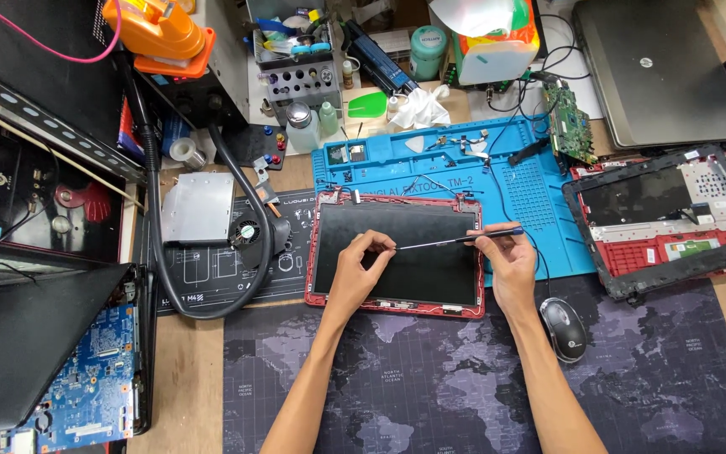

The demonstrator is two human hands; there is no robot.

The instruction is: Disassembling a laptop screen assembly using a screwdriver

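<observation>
Right hand (510,265) grips a screwdriver (464,240); left hand (355,273) pinches its tip. Screen (397,252) lies bezel-free mid-mat, still seated in its red lid (311,252).

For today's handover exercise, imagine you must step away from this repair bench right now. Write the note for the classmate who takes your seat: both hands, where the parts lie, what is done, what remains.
Left hand: fingertips pinch the metal tip of the screwdriver over the screen.
Right hand: grips the screwdriver's dark handle.
Parts: laptop screen panel lies flat in its red lid frame, partly on the blue repair mat. The red keyboard base sits to the right, a green circuit board above it, a mouse by the right wrist.
Done: laptop is split apart, bezel off the screen.
Left: the panel is still seated in the frame; I cannot tell whether its screws are out.
</observation>
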